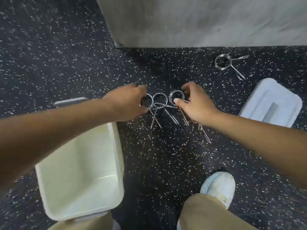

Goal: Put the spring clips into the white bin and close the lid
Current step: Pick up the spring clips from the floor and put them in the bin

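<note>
Three silver spring clips lie tangled on the speckled black floor between my hands. My left hand (127, 102) closes on the ring of the leftmost clip (150, 101). My right hand (194, 103) pinches the ring of the rightmost clip (176, 95); the middle clip (160, 97) lies between them, its handles crossing the others. A further spring clip (223, 62) lies apart at the upper right. The open white bin (79, 171) stands empty at the lower left, under my left forearm. Its white lid (272, 103) lies flat on the floor at the right.
A grey concrete wall (199, 20) rises just behind the clips, its corner at upper centre. My right foot in a white shoe (219, 186) and tan trouser legs fill the bottom edge. A grey strip (69, 101) shows beyond the bin.
</note>
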Tool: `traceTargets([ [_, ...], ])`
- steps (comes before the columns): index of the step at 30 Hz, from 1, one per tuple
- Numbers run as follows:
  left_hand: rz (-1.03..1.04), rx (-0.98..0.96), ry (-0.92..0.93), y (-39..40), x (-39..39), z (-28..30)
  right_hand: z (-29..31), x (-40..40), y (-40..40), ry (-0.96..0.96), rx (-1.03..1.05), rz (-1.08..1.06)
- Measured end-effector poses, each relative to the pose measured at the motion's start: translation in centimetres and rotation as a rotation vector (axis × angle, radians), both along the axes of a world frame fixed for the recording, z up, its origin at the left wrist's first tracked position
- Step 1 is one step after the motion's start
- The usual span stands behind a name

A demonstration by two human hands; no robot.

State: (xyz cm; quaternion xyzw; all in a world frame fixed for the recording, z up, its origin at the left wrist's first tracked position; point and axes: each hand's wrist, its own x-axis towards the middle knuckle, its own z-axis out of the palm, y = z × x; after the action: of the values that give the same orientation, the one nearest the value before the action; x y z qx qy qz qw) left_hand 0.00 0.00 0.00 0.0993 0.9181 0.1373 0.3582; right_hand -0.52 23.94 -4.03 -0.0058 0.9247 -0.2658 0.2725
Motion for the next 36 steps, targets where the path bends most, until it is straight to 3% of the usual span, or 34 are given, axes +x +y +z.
traceTargets([
  [6,-0.284,-0.220,-0.012,2.8,-1.8,-5.4,-3.9,-1.5,0.3,0.080,0.106,0.216],
  [10,-0.331,-0.295,0.041,3.5,-2.3,-7.8,-5.4,-2.0,0.1,0.109,0.157,0.264],
  [18,-0.392,-0.215,0.023,3.2,-2.8,-8.8,-6.1,-3.3,-0.4,0.073,0.201,0.346],
  [26,-0.427,-0.256,0.111,0.9,-4.7,-3.4,-2.9,-5.0,0.5,-0.050,0.059,0.309],
  [31,-0.334,-0.174,0.242,-1.1,-3.5,1.7,-0.9,-5.1,1.4,-0.066,-0.069,0.278],
  [36,-0.215,0.021,0.309,-4.6,0.5,6.1,1.5,-4.3,0.9,-0.052,-0.324,0.052],
])
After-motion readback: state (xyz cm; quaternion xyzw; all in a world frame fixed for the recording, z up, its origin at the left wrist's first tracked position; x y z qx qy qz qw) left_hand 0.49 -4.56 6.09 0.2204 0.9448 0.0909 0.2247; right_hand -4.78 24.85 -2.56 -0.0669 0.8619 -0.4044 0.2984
